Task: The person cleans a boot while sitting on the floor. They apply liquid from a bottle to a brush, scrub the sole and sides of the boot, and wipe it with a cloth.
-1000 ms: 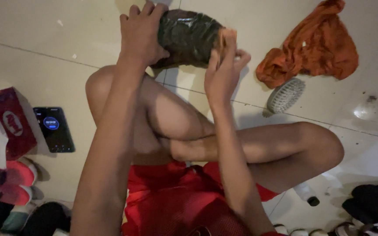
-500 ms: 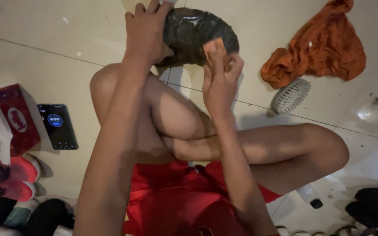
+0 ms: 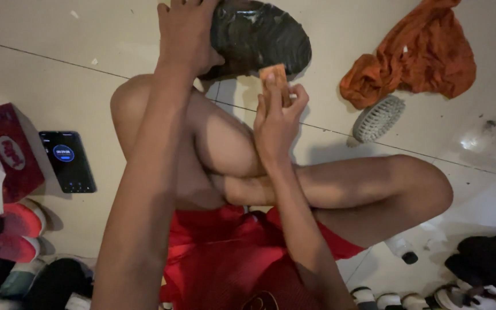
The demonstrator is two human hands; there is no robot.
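I sit cross-legged on a tiled floor in red shorts. My left hand (image 3: pixel 186 34) grips the near side of a dark, wet-looking shoe (image 3: pixel 262 35) and holds it on the floor at the top of the head view. My right hand (image 3: pixel 278 117) holds a small orange block (image 3: pixel 274 74), perhaps a sponge or soap, between its fingers. The block's upper end touches the lower edge of the shoe. My knees and shins lie under both arms.
An orange cloth (image 3: pixel 417 57) lies crumpled at the upper right, a pale scrubbing brush (image 3: pixel 378 118) below it. A phone (image 3: pixel 67 162) with a lit screen lies at the left beside a red box (image 3: pixel 7 149). Several shoes (image 3: pixel 12 241) crowd the lower left and lower right corners.
The right hand has slid the orange block down from the shoe's side to its lower edge. The shoe has turned a little under the left hand.
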